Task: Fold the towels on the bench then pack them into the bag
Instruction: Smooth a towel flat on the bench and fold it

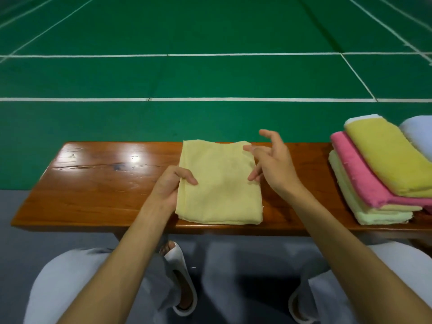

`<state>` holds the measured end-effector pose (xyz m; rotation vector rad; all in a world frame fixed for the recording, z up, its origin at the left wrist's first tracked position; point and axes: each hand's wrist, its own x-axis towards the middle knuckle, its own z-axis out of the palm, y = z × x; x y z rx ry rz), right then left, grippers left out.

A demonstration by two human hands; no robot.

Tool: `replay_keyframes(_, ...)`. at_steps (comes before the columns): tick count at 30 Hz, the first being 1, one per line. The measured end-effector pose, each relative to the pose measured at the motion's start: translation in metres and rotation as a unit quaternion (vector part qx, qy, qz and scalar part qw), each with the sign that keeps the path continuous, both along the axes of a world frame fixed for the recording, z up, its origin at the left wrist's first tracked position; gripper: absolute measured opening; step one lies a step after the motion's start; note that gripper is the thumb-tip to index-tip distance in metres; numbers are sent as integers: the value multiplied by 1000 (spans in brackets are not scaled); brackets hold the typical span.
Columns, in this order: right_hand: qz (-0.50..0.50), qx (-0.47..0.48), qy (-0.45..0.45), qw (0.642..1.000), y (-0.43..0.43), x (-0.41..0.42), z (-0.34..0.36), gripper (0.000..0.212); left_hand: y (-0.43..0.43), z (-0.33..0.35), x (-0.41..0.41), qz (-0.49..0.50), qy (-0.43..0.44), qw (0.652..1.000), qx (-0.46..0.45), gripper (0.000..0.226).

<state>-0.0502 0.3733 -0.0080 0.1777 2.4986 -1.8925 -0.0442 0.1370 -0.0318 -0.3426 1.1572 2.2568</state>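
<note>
— Now folding, or packing already?
— Folding, judging by the layout: looking at a pale yellow towel (219,183) lying squared in the middle of the bench (93,183), reaching its near edge.
— Left hand (168,185) doing what?
— Pinching the towel's left edge, thumb on top, other fingers tucked under the cloth.
— Right hand (273,164)?
— Hovering just over the right edge, fingers spread and loosely bent, holding nothing.
— Next?
— Probably calling for one more fold, then lifting onto the stack of folded towels (374,174) at the right end. Not seeing any bag.
</note>
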Motion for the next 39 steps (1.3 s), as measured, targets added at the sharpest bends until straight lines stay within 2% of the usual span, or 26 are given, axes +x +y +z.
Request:
replay_keyframes(2,-2,58,3,998,-1,4,-12,50,-2,3,3,0,-11,1000,-20,102)
replay_keyframes(4,2,145,33,989,-2,8,-20,49,-6,8,2,12,-15,999,-44,75)
replay_keyframes(6,1,268,93,959,-4,11,-23,48,-8,21,0,58,-11,996,-70,41)
replay_keyframes(8,-4,367,159,917,-5,11,-23,49,-8,29,-2,123,45,973,-188,30)
replay_keyframes(9,-2,398,182,899,-6,10,-23,51,-8,28,-2,152,87,940,-294,38)
replay_keyframes(11,32,442,210,872,-14,9,-21,60,-3,28,4,136,237,813,-514,61)
replay_keyframes(13,107,475,214,847,-28,7,-24,67,13,17,10,29,402,683,-609,65)
replay_keyframes(14,146,487,204,836,-36,7,-29,68,23,8,12,-29,443,642,-625,66)
replay_keyframes(16,216,504,156,822,-47,10,-43,72,39,-12,13,-120,460,595,-648,67)
replay_keyframes(19,250,522,89,811,-47,15,-60,73,46,-35,10,-180,441,549,-687,73)
replay_keyframes(24,205,536,71,816,-22,6,-65,68,27,-41,1,-191,417,513,-726,72)
replay_keyframes(27,187,529,41,827,3,3,-64,67,8,-44,-4,-195,409,507,-733,69)
replay_keyframes(35,186,514,36,836,11,2,-65,65,5,-45,-4,-190,412,534,-713,67)
replay_keyframes(39,191,478,56,856,15,5,-61,69,7,-39,3,-169,422,598,-660,68)
